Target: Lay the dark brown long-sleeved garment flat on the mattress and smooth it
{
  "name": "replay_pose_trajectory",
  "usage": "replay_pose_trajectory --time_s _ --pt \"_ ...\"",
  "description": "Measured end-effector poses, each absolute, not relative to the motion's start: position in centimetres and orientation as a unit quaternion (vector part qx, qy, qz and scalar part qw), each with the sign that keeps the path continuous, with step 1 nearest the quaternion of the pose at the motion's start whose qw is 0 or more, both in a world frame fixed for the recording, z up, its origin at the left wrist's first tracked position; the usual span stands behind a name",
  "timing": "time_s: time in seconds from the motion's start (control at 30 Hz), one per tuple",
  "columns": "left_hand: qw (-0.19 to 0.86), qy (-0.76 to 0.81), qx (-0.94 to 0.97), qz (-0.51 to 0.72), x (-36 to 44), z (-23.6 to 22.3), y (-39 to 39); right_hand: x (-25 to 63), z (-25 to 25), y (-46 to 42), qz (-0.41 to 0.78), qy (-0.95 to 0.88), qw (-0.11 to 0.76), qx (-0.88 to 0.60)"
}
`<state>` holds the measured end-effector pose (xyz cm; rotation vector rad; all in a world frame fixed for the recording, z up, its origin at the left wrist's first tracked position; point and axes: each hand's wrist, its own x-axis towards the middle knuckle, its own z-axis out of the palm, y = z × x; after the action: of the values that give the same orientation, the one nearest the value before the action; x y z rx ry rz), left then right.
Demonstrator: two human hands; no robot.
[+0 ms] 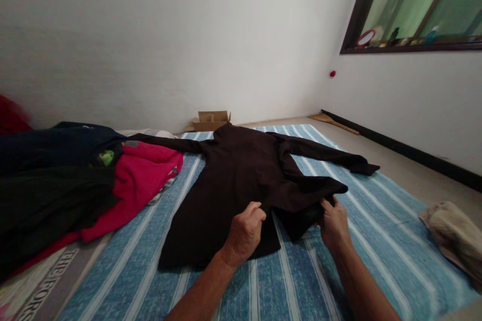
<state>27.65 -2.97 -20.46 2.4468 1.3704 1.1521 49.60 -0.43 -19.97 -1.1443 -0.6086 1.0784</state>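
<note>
A dark brown long-sleeved top (241, 160) lies spread on a blue-and-white striped sheet (380, 241), its collar toward the wall and its sleeves stretched out to both sides. My left hand (244, 230) is closed on the top's lower edge near its middle. At the lower right corner, my right hand (333, 223) grips the hem between thumb and fingers. Between my hands the fabric is lifted and folded, with the lower right side raised off the sheet. The left sleeve's end rests against a pile of clothes.
On the left are a pink garment (146, 170), a dark navy one (56, 145) and a blackish one (56, 195). An open cardboard box (211, 121) stands by the wall. A beige cloth bundle (454, 230) lies at the right edge. A window (417, 5) is at the upper right.
</note>
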Motion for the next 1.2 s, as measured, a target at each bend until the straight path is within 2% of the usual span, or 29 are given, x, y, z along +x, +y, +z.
replay_pose_trajectory --time_s 0.13,0.23,0.37,0.57,0.77,0.9,1.03,1.2 --pt "0.110 0.474 0.854 0.185 28.3 -19.8 -4.0 49.6 -20.6 -0.8 0.473 -0.256 0.671 -0.510" --pt "0.125 0.489 0.859 0.090 28.6 -18.5 -4.6 49.9 -21.3 -1.0 0.481 -0.234 0.676 -0.507" --pt "0.132 0.492 0.860 0.032 28.8 -17.4 -5.2 50.1 -22.3 -1.6 0.504 -0.184 0.677 -0.504" --pt "0.094 0.493 0.865 0.001 29.7 -17.9 -5.9 49.1 -22.5 -3.2 0.602 -0.119 0.658 -0.437" --pt "0.097 0.522 0.845 0.062 29.7 -18.6 -5.3 48.7 -22.3 -4.1 0.644 -0.128 0.622 -0.427" --pt "0.081 0.571 0.781 0.240 28.4 -18.6 -3.9 48.0 -21.9 -4.7 0.682 -0.185 0.552 -0.443" --pt "0.024 0.525 0.749 0.403 27.4 -17.6 -3.0 46.5 -21.5 -5.0 0.641 -0.244 0.534 -0.494" --pt "-0.004 0.481 0.760 0.437 27.2 -16.4 -2.7 44.2 -21.8 -5.6 0.662 -0.249 0.483 -0.517"
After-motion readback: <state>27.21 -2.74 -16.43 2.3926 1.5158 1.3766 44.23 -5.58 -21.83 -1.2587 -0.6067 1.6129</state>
